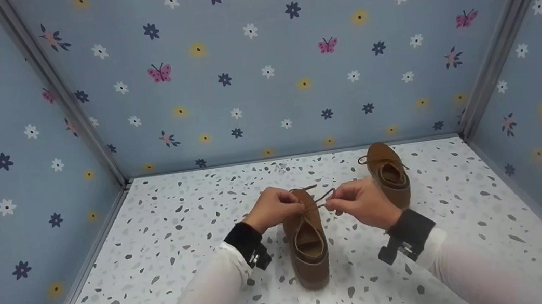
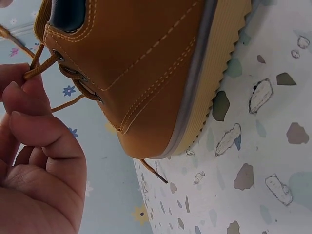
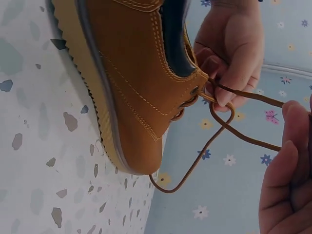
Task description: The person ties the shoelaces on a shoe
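so left hand [image 1: 274,209] has the lace [image 3: 258,97] pinched right by the eyelets [image 2: 60,56], right hand [image 1: 366,203] pinches two strands off to the side. brown shoe [image 1: 313,274] sits upright on the speckled surface [image 1: 189,288], other shoe [image 1: 398,195] further back, right.

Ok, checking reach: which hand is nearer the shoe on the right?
Right: the right hand is just left of that shoe; the left hand is farther left, at the other shoe.
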`<move>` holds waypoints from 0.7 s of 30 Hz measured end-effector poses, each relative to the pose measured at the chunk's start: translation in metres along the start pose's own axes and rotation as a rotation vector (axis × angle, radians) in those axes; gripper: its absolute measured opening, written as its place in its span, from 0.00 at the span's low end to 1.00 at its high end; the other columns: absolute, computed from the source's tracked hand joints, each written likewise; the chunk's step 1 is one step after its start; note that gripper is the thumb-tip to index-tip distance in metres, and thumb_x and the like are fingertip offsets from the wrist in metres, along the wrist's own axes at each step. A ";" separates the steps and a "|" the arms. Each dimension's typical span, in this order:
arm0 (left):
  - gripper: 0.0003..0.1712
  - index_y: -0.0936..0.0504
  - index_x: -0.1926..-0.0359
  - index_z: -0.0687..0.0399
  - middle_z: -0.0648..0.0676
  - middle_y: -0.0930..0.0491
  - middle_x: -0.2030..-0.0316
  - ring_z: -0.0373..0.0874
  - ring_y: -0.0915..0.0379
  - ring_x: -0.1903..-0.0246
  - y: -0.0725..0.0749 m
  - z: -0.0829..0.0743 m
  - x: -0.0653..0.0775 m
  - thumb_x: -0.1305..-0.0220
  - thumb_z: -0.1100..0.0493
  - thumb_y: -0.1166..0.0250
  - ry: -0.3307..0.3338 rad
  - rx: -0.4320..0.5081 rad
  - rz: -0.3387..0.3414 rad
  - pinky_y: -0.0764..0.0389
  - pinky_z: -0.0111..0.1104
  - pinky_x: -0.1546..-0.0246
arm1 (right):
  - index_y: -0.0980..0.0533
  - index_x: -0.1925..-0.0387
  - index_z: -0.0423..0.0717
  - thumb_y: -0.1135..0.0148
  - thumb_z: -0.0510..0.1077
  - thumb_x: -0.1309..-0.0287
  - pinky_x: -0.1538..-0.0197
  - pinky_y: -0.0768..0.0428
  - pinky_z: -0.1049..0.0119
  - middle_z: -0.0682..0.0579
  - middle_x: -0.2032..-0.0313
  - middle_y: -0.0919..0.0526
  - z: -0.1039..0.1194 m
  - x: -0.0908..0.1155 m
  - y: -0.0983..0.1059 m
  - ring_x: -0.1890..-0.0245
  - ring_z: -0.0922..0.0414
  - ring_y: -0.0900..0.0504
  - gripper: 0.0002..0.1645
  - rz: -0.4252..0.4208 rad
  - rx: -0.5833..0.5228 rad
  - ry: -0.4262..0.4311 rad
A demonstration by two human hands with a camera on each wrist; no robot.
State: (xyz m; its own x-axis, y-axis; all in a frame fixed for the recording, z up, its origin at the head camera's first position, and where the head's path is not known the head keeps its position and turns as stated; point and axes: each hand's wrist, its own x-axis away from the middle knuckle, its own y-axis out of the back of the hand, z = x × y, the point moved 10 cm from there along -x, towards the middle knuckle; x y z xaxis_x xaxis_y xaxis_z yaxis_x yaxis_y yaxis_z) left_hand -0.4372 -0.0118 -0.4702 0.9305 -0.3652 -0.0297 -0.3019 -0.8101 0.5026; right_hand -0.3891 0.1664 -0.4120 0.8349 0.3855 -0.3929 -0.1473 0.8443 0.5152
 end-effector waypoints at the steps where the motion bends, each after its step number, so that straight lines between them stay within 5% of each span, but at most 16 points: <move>1: 0.05 0.12 0.70 0.47 0.44 0.17 0.73 0.36 0.27 0.75 0.000 0.000 0.000 0.44 0.53 0.30 -0.001 0.003 -0.001 0.26 0.28 0.73 | 0.17 0.77 0.59 0.31 0.50 0.44 0.74 0.21 0.70 0.57 0.77 0.14 0.003 0.001 -0.001 0.79 0.62 0.19 0.07 -0.013 0.030 0.025; 5: 0.05 0.12 0.71 0.47 0.44 0.18 0.74 0.36 0.27 0.76 -0.001 0.000 -0.001 0.44 0.53 0.30 -0.003 0.002 -0.005 0.26 0.28 0.74 | 0.18 0.77 0.64 0.31 0.51 0.44 0.76 0.25 0.74 0.64 0.79 0.17 0.021 0.006 -0.008 0.83 0.69 0.25 0.08 -0.041 0.187 0.169; 12: 0.04 0.12 0.71 0.46 0.45 0.16 0.73 0.36 0.26 0.75 0.000 -0.001 0.000 0.45 0.54 0.30 -0.008 0.003 -0.012 0.25 0.28 0.73 | 0.18 0.77 0.57 0.27 0.44 0.49 0.73 0.24 0.76 0.64 0.79 0.18 0.054 0.021 -0.034 0.78 0.71 0.22 0.06 -0.059 0.507 0.509; 21: 0.04 0.12 0.70 0.48 0.46 0.15 0.73 0.37 0.24 0.74 0.000 -0.001 0.001 0.45 0.54 0.30 -0.006 -0.001 -0.013 0.24 0.29 0.71 | 0.18 0.77 0.55 0.26 0.45 0.50 0.74 0.24 0.74 0.62 0.80 0.17 0.062 0.024 -0.040 0.79 0.69 0.21 0.06 -0.095 0.585 0.575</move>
State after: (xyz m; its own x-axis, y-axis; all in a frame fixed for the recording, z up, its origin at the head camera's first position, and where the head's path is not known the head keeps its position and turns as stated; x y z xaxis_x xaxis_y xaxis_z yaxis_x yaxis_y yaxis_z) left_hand -0.4357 -0.0116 -0.4690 0.9331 -0.3572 -0.0412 -0.2895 -0.8144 0.5030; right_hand -0.3306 0.1184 -0.3950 0.4048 0.5866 -0.7014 0.3428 0.6138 0.7112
